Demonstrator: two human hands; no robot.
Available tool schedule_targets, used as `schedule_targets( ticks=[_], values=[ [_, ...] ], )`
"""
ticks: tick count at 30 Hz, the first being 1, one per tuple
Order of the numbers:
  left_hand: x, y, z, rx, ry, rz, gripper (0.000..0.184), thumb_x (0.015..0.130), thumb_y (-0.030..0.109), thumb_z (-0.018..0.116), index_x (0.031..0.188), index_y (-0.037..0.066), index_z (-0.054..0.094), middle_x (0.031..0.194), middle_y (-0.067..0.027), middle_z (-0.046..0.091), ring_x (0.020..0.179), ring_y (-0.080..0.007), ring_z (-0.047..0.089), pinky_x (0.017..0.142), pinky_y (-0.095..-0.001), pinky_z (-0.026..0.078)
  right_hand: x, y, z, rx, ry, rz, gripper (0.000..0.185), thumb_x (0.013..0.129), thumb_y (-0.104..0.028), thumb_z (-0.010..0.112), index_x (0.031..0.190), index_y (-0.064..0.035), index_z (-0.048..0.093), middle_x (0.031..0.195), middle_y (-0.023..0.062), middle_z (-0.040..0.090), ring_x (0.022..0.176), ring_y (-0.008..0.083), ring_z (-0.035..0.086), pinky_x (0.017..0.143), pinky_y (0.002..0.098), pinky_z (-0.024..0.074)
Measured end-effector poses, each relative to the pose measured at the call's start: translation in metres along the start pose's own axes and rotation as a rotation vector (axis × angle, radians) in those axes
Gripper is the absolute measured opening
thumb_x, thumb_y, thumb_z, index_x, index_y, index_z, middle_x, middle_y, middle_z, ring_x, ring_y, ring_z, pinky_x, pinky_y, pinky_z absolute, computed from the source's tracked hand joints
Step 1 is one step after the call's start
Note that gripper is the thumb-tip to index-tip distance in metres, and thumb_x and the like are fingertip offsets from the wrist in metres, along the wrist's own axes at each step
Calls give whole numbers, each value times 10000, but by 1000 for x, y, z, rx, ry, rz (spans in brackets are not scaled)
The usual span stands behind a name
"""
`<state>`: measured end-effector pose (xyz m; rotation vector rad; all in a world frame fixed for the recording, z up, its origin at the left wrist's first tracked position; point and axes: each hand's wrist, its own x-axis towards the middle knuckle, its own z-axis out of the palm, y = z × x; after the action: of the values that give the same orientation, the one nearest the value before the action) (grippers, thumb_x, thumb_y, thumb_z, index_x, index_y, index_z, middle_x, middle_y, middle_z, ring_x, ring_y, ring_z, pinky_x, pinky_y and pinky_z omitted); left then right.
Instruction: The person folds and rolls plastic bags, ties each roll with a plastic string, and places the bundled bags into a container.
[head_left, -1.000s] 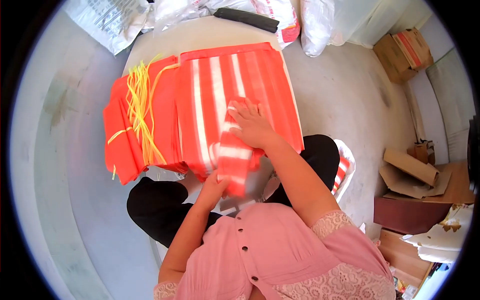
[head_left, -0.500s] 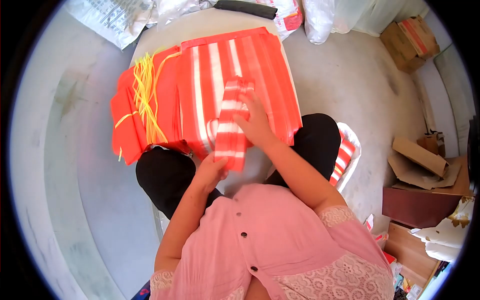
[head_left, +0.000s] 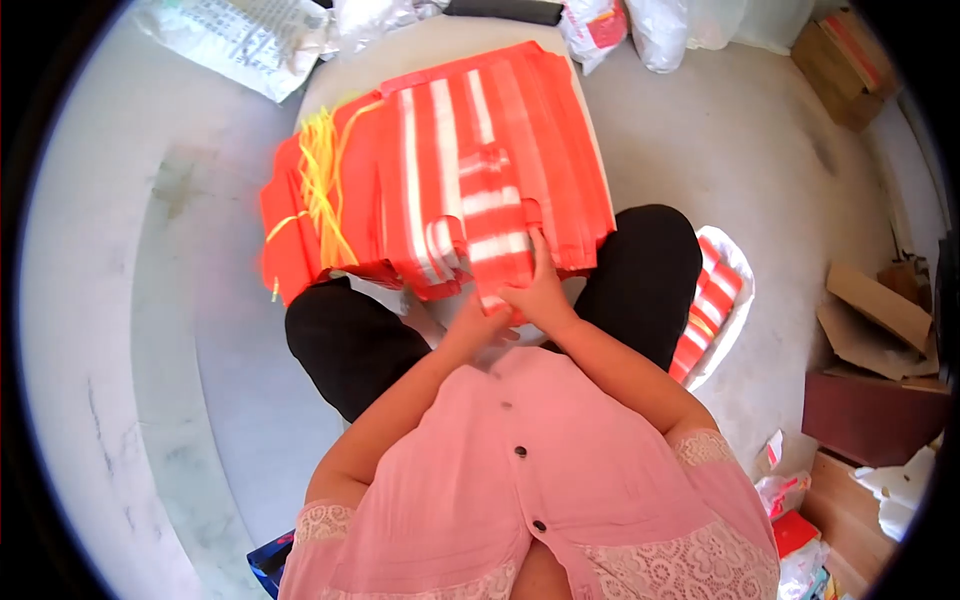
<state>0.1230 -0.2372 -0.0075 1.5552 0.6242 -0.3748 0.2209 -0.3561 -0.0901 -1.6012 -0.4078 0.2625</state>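
Observation:
A folded red and white striped strip of thin sheet material (head_left: 497,215) lies lengthwise over a stack of similar striped sheets (head_left: 570,150), its near end reaching past the stack's front edge. My left hand (head_left: 476,326) is closed on that near end from the left and below. Against the strip's right edge, my right hand (head_left: 541,297) grips it with thumb and fingers. A small curled striped piece (head_left: 441,240) shows just left of the strip. Yellow ties (head_left: 320,170) hang over red folded sheets (head_left: 287,225) on the left of the stack.
The stack rests on a pale rounded surface (head_left: 345,68) between my knees. Right of my knee stands a white bag (head_left: 738,325) of striped bundles. Cardboard boxes (head_left: 880,320) are at the right; plastic bags (head_left: 660,35) and a black roll (head_left: 503,11) are at the back.
My right hand has slid down the strip towards its near end, close to my left hand. The strip stands more upright in view, and the whole view has shifted slightly.

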Motion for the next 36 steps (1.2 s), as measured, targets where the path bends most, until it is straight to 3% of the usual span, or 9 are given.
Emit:
schedule_targets(
  ticks=[5, 6, 9, 15, 23, 27, 30, 33, 36],
  values=[
    [15, -11, -48, 208, 481, 320, 575, 926, 243, 746, 1380, -21, 511, 1262, -171, 611, 1181, -252, 588, 997, -379, 489, -2, -20, -7, 108, -83, 109, 1108, 738, -102, 828, 1613, 5, 157, 1598, 257, 337, 1470, 337, 379, 1152, 418, 405],
    [10, -1, -62, 272, 619, 308, 552, 899, 208, 757, 1347, -32, 542, 1233, -182, 614, 1140, -271, 608, 998, -387, 490, -4, -21, -8, 117, -87, 117, 1097, 756, -79, 811, 1624, -22, 141, 1587, 235, 349, 1434, 309, 409, 1131, 400, 421],
    [45, -39, -138, 682, 1051, 486, 626, 873, 275, 740, 1341, -84, 530, 1378, -321, 499, 1278, -451, 506, 1103, -490, 412, -7, -29, -12, 139, -127, 185, 1072, 797, -10, 759, 1644, -74, 105, 1563, 182, 369, 1357, 247, 472, 1084, 357, 460],
    [59, -40, -193, 676, 907, 212, 731, 886, 332, 717, 1435, -90, 483, 1486, -333, 440, 1387, -481, 422, 1155, -507, 357, -8, -40, -13, 136, -121, 197, 1044, 815, 22, 729, 1643, -62, 98, 1548, 180, 374, 1305, 220, 504, 1046, 343, 490],
    [46, -47, -144, 644, 1071, 385, 726, 917, 271, 675, 1496, -86, 424, 1541, -287, 427, 1401, -447, 401, 1176, -500, 308, -9, -63, -16, 452, -97, 358, 1033, 829, -28, 765, 1643, -57, 130, 1607, 163, 306, 1406, 259, 430, 1098, 372, 449],
    [20, -24, -95, 479, 761, 612, 574, 1014, 270, 565, 1484, -46, 472, 1477, -259, 510, 1373, -378, 464, 1160, -454, 336, 8, -71, -11, 564, -51, 449, 1056, 835, -66, 786, 1654, -80, 119, 1589, 156, 345, 1391, 262, 444, 1090, 367, 454],
    [-1, 5, -60, -43, 137, 518, 537, 1095, 365, 431, 1437, -37, 527, 1418, -198, 576, 1318, -298, 531, 1145, -410, 358, 19, -90, -6, 699, -95, 597, 1046, 839, -62, 784, 1656, -85, 132, 1577, 175, 361, 1386, 268, 447, 1098, 366, 443],
    [17, -7, -42, -553, -46, 218, 627, 1129, 473, 281, 1377, -10, 595, 1451, -133, 582, 1337, -243, 526, 1158, -414, 368, 21, -88, 1, 655, -116, 563, 1027, 839, -55, 784, 1649, -61, 152, 1559, 189, 373, 1368, 276, 462, 1075, 377, 466],
    [39, -19, -57, -643, -80, 90, 640, 1124, 499, 295, 1388, -18, 565, 1410, -117, 614, 1286, -227, 571, 1139, -407, 395, 19, -80, 1, 615, -130, 524, 1031, 853, -21, 763, 1652, -75, 115, 1561, 174, 373, 1360, 260, 477, 1076, 382, 476]
  ],
)
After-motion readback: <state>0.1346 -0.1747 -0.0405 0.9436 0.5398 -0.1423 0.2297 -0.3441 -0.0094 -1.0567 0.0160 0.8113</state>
